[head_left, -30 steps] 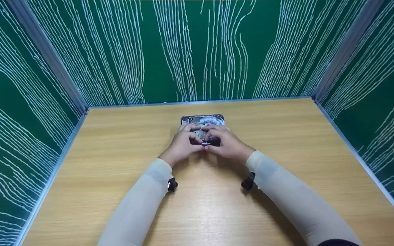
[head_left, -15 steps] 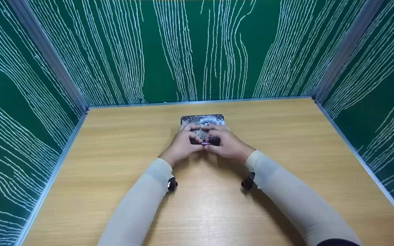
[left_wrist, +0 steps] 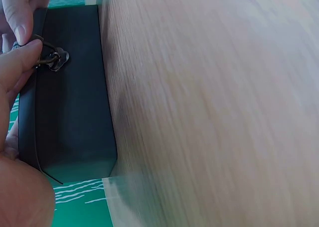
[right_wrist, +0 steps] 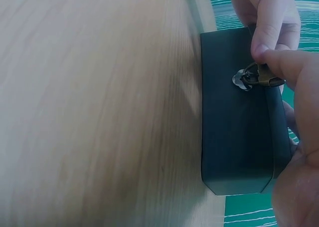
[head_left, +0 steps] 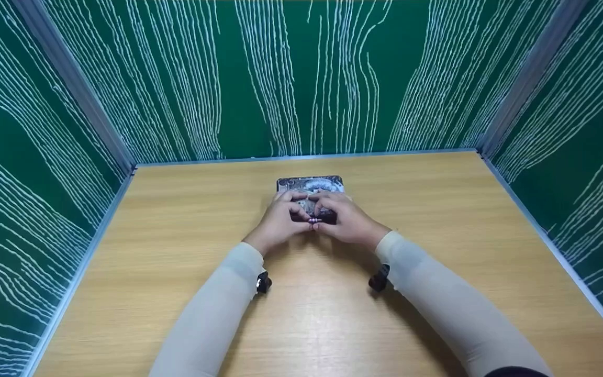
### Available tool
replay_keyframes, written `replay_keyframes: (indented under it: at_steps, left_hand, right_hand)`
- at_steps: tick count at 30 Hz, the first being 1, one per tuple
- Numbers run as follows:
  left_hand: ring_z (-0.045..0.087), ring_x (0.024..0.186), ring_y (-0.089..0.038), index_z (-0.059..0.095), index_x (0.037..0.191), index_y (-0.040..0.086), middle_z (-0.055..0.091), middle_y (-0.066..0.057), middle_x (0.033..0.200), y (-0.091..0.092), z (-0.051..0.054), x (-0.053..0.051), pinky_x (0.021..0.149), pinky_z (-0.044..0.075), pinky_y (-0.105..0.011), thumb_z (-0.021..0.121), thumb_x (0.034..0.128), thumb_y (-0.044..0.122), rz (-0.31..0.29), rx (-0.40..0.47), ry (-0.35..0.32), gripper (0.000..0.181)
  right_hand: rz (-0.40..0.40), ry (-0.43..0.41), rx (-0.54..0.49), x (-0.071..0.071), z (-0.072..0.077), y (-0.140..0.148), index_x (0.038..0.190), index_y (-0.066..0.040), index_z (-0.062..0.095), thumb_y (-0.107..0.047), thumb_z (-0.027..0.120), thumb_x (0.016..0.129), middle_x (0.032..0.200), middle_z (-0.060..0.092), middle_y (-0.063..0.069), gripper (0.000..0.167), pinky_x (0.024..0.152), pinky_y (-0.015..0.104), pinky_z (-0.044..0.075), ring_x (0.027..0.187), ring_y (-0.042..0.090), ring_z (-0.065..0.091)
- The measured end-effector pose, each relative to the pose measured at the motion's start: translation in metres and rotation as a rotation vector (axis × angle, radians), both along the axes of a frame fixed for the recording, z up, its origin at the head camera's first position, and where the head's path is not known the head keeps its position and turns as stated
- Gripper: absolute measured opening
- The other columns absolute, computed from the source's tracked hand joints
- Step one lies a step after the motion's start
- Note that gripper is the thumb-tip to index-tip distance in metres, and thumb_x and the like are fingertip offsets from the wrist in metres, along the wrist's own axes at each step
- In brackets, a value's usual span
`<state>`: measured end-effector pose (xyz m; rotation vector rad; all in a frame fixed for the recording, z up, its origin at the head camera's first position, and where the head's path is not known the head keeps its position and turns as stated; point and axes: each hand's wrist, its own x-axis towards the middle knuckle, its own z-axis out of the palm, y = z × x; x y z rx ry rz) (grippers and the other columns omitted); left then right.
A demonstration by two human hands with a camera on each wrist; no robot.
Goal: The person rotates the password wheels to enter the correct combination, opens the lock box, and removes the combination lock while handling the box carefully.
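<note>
A dark box (left_wrist: pixel 75 107) with a patterned lid (head_left: pixel 318 184) lies near the back of the table. On its near face sits a metal plate (right_wrist: pixel 240 80) with a ring-like loop. A small brass-coloured padlock (right_wrist: pixel 266 76) hangs at that loop, and striped bands on it (head_left: pixel 314 220) show in the head view. My left hand (head_left: pixel 279 220) pinches the padlock from the left between thumb and fingers, other fingers lying over the lid. My right hand (head_left: pixel 351 219) pinches it from the right, thumb tips close together. The fingers partly hide the padlock.
The wooden table (head_left: pixel 301 324) stretches in front of the box and to both sides. Green panels with white wavy lines (head_left: pixel 259 78) enclose the back and sides. Small black devices (head_left: pixel 264 283) sit at both wrists.
The hands and box keep their places. The striped bands on the padlock look slightly different in colour; finger movement is too small to tell.
</note>
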<state>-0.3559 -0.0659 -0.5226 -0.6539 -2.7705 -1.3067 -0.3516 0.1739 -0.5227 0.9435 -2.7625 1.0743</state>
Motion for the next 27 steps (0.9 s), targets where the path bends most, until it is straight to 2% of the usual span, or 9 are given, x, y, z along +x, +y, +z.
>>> replay_keyframes:
  at_steps: [4, 14, 27]
  left_hand:
    - [0.039, 0.166, -0.032, 0.087, 0.09, 0.016, 0.063, 0.0, 0.163, -0.0001, -0.0004, 0.0001, 0.144, 0.022, -0.053, 0.1, 0.0886, 0.026, 0.001, -0.001, -0.01, 0.017]
    - [0.042, 0.163, -0.03, 0.087, 0.091, 0.016, 0.064, -0.001, 0.162, 0.0003, -0.0028, -0.0006, 0.141, 0.029, -0.048, 0.099, 0.0901, 0.026, 0.0, 0.011, -0.016, 0.016]
    - [0.041, 0.164, -0.03, 0.086, 0.089, 0.017, 0.063, 0.0, 0.163, 0.0002, -0.0034, -0.0023, 0.143, 0.025, -0.05, 0.101, 0.0878, 0.027, 0.003, 0.025, -0.028, 0.018]
  right_hand:
    - [0.0, -0.002, -0.003, -0.0001, -0.0005, -0.0005, 0.113, -0.02, 0.075, -0.026, 0.088, 0.1, 0.17, 0.06, 0.003, 0.019, 0.139, 0.071, 0.025, 0.164, 0.043, 0.044]
    - [0.015, 0.012, -0.029, -0.0007, -0.0026, 0.0007, 0.112, -0.017, 0.078, -0.028, 0.085, 0.103, 0.169, 0.061, 0.006, 0.016, 0.139, 0.067, 0.026, 0.164, 0.042, 0.045]
    - [0.012, 0.009, -0.019, -0.0001, -0.0006, 0.0007, 0.112, -0.017, 0.075, -0.026, 0.086, 0.101, 0.169, 0.061, 0.005, 0.019, 0.139, 0.068, 0.027, 0.163, 0.042, 0.046]
